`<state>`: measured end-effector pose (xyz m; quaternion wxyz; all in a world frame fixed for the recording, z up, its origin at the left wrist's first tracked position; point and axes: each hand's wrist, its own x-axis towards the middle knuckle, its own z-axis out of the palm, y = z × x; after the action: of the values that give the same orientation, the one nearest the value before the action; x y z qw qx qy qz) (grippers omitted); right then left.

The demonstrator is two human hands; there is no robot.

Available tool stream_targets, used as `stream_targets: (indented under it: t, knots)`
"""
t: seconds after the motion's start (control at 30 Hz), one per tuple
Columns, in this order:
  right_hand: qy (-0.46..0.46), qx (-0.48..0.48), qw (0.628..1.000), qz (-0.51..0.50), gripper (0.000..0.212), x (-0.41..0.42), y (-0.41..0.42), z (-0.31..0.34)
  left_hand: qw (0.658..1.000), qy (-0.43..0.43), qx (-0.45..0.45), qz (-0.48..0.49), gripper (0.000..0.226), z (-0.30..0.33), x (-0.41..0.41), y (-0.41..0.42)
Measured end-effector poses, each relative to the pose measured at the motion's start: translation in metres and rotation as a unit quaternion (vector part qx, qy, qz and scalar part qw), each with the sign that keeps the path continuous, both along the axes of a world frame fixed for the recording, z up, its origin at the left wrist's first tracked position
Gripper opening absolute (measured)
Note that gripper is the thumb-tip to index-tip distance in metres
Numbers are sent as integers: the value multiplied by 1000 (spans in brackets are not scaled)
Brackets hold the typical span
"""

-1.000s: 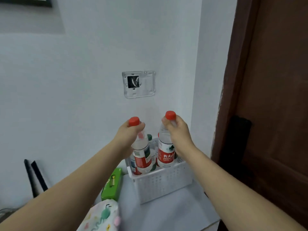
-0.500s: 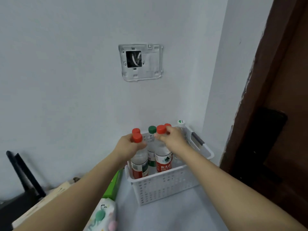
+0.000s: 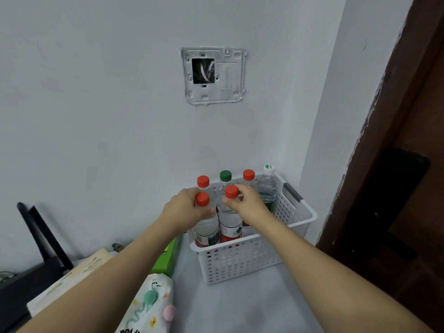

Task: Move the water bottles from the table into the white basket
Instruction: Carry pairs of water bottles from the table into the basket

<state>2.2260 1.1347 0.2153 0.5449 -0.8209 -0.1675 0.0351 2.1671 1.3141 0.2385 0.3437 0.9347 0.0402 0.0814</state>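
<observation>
My left hand [image 3: 185, 210] grips one red-capped bottle [image 3: 206, 227] by the neck, my right hand [image 3: 249, 205] another [image 3: 230, 222]; both now stand low in the front of the basket [image 3: 240, 260], where a second ago I held them above it. Four more bottles [image 3: 266, 186] crowd behind. A green box [image 3: 165, 258] and patterned pouch [image 3: 149, 306] lie left.

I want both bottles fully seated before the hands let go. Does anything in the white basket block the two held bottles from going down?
Nothing visible does. The left hand and right hand hold red-capped bottles at the white basket's front, already inside its rim. The other four bottles stand behind them.
</observation>
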Motion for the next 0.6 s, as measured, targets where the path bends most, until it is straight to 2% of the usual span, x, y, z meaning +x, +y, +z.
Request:
stream_targets:
  t: [0.1,0.27,0.47,0.6]
  knots:
    - [42,-26,999,12,37,0,0,3,997,52,-33,-36,29,2,-1,-1]
    - [85,-41,996,1,61,-2,-1,4,995,58,77,-5,56,-4,1,-9]
    - [89,-21,996,-1,59,-3,-4,-3,996,32,85,11,69,-13,4,-7]
    - [97,-26,995,2,59,-2,-2,-1,994,44,96,29,74,-16,5,-6]
